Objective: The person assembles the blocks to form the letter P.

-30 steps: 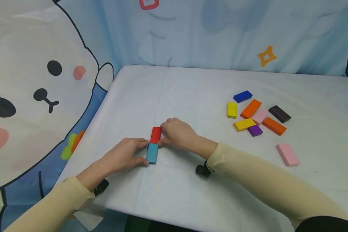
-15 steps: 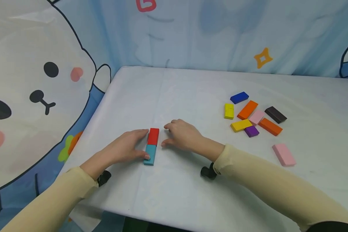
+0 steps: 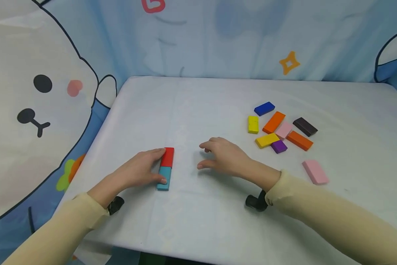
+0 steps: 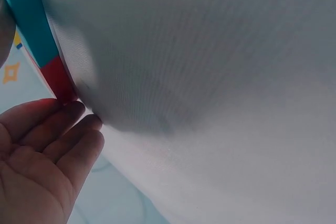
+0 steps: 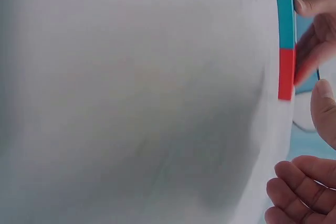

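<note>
A red block [image 3: 168,158] and a teal block [image 3: 166,172] lie end to end on the white table, the red one farther away. My left hand [image 3: 137,171] rests along their left side, its fingertips touching the red block and its thumb on the teal one. From the left wrist view, the fingers [image 4: 63,135] look fairly straight beside the red block's end. To the right of the pair, my right hand [image 3: 228,156] is held over the table with its fingers spread and nothing between them. The right wrist view shows both blocks forming one straight strip.
Several loose blocks lie in a group at the right: a blue block [image 3: 264,108], a black block [image 3: 305,126], a purple block [image 3: 279,146], orange, yellow and pink ones. A larger pink block [image 3: 315,172] lies closer. A patterned curtain [image 3: 198,40] hangs behind the table.
My right hand has let go of the blocks' right side and moved away to the right. My left thumb has shifted from beside the teal block onto it. The camera view has turned slightly right.
</note>
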The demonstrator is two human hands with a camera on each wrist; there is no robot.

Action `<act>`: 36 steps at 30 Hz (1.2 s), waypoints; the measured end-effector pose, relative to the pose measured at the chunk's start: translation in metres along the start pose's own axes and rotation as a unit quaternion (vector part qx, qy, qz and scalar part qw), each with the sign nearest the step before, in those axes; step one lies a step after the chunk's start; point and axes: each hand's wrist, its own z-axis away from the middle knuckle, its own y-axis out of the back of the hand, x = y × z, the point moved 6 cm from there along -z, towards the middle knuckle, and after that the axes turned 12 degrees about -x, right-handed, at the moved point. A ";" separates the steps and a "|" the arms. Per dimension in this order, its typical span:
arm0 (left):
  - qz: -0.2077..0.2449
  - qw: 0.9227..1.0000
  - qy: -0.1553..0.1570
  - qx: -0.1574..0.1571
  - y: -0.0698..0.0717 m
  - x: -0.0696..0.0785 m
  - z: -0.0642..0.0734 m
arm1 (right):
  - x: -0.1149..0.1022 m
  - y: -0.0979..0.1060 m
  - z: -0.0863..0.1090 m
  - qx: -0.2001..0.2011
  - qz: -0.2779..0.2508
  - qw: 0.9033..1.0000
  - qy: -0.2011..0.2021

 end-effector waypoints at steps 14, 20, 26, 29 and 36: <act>-0.005 1.000 -0.003 0.004 -0.001 0.001 0.004 | 0.111 0.043 0.075 0.078 -0.056 0.989 -0.116; -0.002 1.000 -0.002 0.004 -0.002 0.000 0.004 | 0.144 0.041 0.097 0.090 -0.059 0.980 -0.168; -0.001 1.000 -0.001 0.005 -0.003 -0.001 0.006 | 0.156 0.031 0.099 0.063 -0.065 0.976 -0.198; 0.002 1.000 -0.002 0.003 -0.003 0.000 0.006 | 0.156 0.029 0.097 0.060 -0.050 0.977 -0.200; -0.001 1.000 -0.001 0.000 -0.002 0.002 0.005 | 0.150 0.031 0.091 0.085 -0.011 0.975 -0.207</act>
